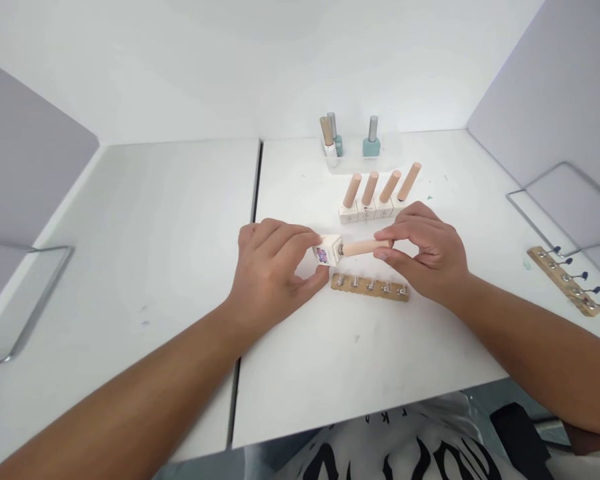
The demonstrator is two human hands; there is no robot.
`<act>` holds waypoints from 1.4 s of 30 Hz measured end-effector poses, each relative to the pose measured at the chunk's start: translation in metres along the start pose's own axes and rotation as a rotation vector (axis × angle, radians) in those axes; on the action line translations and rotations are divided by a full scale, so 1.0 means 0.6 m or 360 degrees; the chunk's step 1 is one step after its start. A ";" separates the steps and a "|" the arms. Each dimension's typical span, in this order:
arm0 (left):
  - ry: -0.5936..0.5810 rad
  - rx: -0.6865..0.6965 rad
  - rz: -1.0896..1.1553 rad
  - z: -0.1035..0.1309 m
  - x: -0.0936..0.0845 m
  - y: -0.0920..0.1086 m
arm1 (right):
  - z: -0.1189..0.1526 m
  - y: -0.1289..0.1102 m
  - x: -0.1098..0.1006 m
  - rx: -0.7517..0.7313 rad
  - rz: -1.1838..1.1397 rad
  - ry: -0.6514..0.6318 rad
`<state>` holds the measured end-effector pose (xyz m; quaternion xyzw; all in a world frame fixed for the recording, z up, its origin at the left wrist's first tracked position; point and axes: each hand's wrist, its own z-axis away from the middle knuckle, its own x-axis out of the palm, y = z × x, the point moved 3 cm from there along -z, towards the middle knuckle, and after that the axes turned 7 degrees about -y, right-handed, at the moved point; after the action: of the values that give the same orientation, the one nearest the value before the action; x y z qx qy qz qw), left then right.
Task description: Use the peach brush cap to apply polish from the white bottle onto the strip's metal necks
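My left hand (280, 263) pinches a white square nail polish bottle (333, 251) with a purple flower print between thumb and fingers. The bottle lies tilted on its side, its neck toward the right. My right hand (425, 250) grips the long peach-coloured cap (361, 248) of that bottle near its end. A bit of the neck shows where cap and bottle meet; I cannot tell whether the cap is loose. Just below the hands, a wooden strip (370, 287) holding several clear nail tips lies on the white table. Behind them stand several similar white bottles (366, 211) with peach caps in a row.
A clear tray (353, 163) at the back holds two teal bottles (371, 147) and a white bottle with a tan cap (328, 141). At right lies another wooden strip (564, 281) with dark-tipped nail tips, near a wire frame (540, 223). A gap (257, 180) divides the table.
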<state>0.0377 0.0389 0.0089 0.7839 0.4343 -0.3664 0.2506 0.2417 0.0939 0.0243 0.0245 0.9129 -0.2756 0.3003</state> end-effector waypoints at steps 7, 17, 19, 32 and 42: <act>0.0015 0.0008 -0.0008 0.000 -0.001 0.001 | 0.000 -0.001 -0.002 0.0156 0.0059 -0.0004; -0.0016 0.0014 -0.0002 0.000 0.001 0.002 | 0.002 -0.002 -0.005 0.0354 0.0139 -0.0022; -0.0024 0.0007 0.0002 0.000 0.001 0.002 | 0.001 -0.002 -0.003 0.0391 0.0117 -0.0037; -0.0059 -0.0063 0.0061 0.000 0.000 0.000 | 0.010 0.023 -0.012 0.0879 -0.0330 0.0011; -0.0085 -0.0142 0.0155 0.002 -0.002 -0.001 | 0.012 0.039 -0.017 0.1055 -0.0578 0.0137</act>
<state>0.0363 0.0381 0.0091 0.7820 0.4047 -0.3550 0.3142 0.2586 0.1113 0.0140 -0.0305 0.7754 -0.6033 0.1838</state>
